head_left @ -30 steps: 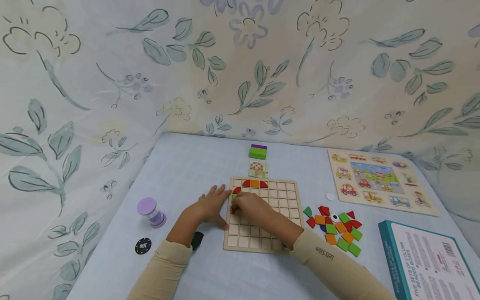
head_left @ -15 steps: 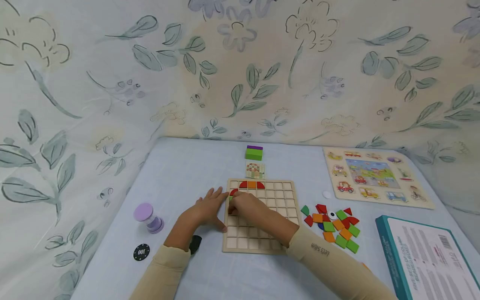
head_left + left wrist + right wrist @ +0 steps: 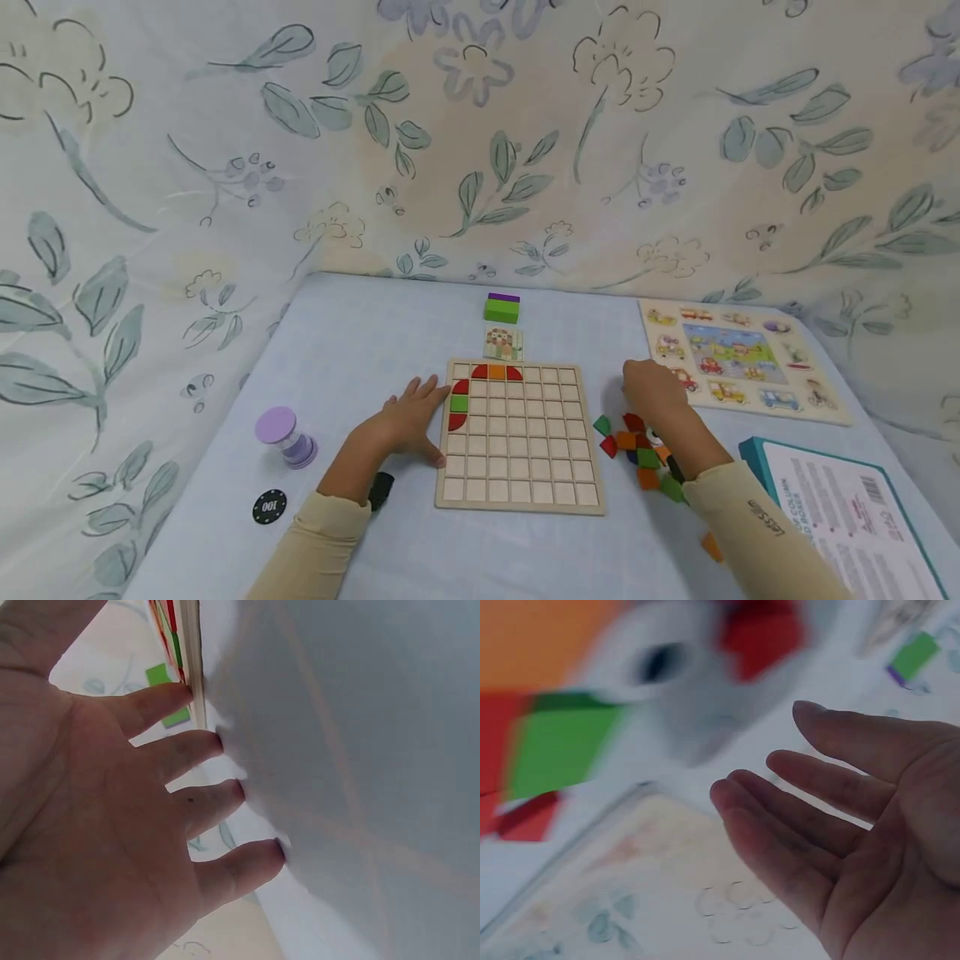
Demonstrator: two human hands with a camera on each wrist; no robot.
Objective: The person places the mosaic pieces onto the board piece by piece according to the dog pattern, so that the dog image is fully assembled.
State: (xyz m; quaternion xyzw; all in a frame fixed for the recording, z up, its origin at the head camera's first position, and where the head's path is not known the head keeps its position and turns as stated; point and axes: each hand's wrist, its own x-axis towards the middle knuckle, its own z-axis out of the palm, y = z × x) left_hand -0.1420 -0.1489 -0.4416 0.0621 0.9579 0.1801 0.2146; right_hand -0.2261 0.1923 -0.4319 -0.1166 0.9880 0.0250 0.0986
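Note:
A wooden grid board (image 3: 528, 433) lies mid-table. Its top row holds an orange square (image 3: 497, 372) between two red rounded pieces; its left column holds a green square (image 3: 459, 404) with a red rounded piece above and below. My left hand (image 3: 405, 423) rests at the board's left edge, fingers spread; the left wrist view shows its fingertips on the table beside that edge. Over the loose pile of red, green and orange pieces (image 3: 647, 458) hovers my right hand (image 3: 660, 398). Its fingers (image 3: 787, 840) are loosely bent in the right wrist view, with nothing between them.
Behind the board are a picture card (image 3: 503, 343) and a green-purple block (image 3: 502, 309). To the right lie a vehicle puzzle (image 3: 742, 358) and a teal-edged box (image 3: 840, 508). A purple-topped sand timer (image 3: 287, 437) and black chip (image 3: 269, 507) sit at left.
My right hand has left the board's left column and moved right to the loose pieces, uncovering a red piece below the green square. The left hand has stayed at the board's edge.

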